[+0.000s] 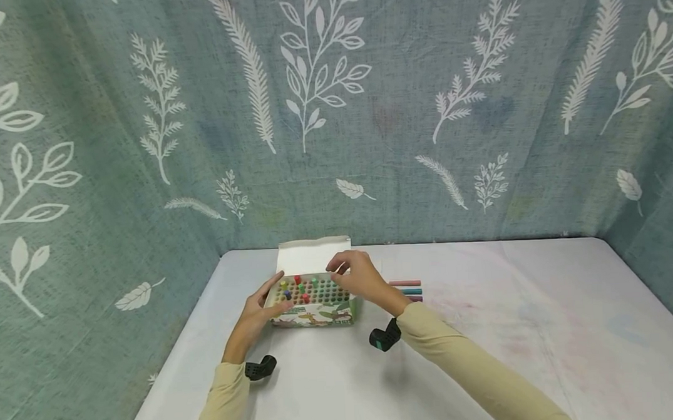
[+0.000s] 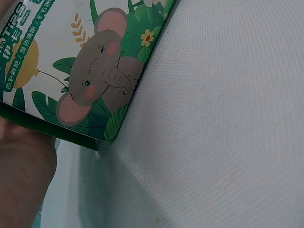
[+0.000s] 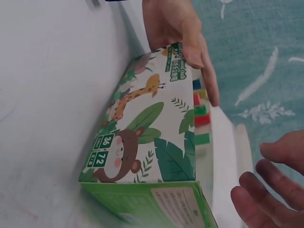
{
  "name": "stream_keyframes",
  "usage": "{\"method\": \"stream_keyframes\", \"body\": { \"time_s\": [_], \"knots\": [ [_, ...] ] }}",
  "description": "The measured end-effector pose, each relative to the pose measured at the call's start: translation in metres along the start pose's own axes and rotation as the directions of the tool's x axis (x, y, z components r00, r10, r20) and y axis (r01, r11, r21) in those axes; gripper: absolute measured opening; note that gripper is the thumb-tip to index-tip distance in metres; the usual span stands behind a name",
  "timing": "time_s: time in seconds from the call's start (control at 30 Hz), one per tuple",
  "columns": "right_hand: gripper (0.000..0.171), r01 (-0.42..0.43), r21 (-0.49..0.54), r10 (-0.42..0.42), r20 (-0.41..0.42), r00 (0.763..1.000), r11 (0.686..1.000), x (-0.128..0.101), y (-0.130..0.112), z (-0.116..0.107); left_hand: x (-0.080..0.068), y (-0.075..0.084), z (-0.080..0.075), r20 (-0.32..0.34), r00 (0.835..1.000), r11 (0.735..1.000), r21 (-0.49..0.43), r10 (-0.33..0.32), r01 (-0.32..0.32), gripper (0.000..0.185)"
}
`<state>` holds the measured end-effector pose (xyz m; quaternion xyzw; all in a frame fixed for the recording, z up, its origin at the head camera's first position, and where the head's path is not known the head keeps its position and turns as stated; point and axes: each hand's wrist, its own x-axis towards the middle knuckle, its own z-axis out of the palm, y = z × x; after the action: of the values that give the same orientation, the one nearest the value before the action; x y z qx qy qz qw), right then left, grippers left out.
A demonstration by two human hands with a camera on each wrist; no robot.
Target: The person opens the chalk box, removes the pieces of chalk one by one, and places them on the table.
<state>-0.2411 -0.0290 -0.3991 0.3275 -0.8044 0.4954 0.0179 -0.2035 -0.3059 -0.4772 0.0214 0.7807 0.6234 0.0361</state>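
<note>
A cardboard box of chalk [image 1: 313, 317] with printed animals stands on the table, its white lid [image 1: 310, 256] folded back. Several coloured chalk sticks, among them a red stick [image 1: 297, 279] and a green stick [image 3: 202, 138], poke up from the holes in its top. My left hand [image 1: 252, 317] grips the box's left end, thumb along the front upper edge. Above the back right corner of the holes hovers my right hand [image 1: 362, 278], fingers loosely bent. In the right wrist view nothing shows between its thumb and fingertips [image 3: 247, 190]. The left wrist view shows the box's elephant side [image 2: 104, 71].
Right of the box, a pink chalk stick [image 1: 405, 283], a blue chalk stick [image 1: 411, 292] and a purple stick lie side by side, partly behind the right forearm. Faint coloured smears mark the white table [image 1: 544, 326]. A leaf-patterned curtain [image 1: 400, 107] hangs behind and beside it.
</note>
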Motion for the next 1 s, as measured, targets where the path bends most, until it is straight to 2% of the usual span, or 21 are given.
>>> {"method": "stream_keyframes", "body": {
  "time_s": [0.27,0.47,0.63,0.8,1.0],
  "knots": [
    [0.011,0.015,-0.029,-0.014,0.057,0.998,0.999,0.009,0.000,0.014,0.001,0.000,0.003,-0.003,1.000,1.000,-0.012,-0.019,0.019,0.074],
    [0.014,0.070,-0.054,-0.064,0.107,0.992,0.996,0.018,0.001,0.027,-0.001,-0.002,0.001,-0.010,0.999,0.999,-0.019,-0.045,0.045,0.074],
    [0.019,0.060,-0.136,-0.041,0.141,0.989,0.989,0.025,0.002,0.035,-0.002,0.002,-0.001,0.009,0.999,0.998,-0.037,-0.045,0.045,0.075],
    [0.020,0.056,-0.257,-0.004,0.199,0.980,0.965,0.030,0.009,0.044,-0.008,0.018,0.003,0.040,0.999,0.998,-0.044,-0.038,0.039,0.077],
    [0.018,0.093,-0.323,-0.023,0.215,0.976,0.942,0.031,0.012,0.049,-0.012,0.025,0.005,0.040,0.999,0.999,-0.034,-0.025,0.026,0.077]
  ]
}}
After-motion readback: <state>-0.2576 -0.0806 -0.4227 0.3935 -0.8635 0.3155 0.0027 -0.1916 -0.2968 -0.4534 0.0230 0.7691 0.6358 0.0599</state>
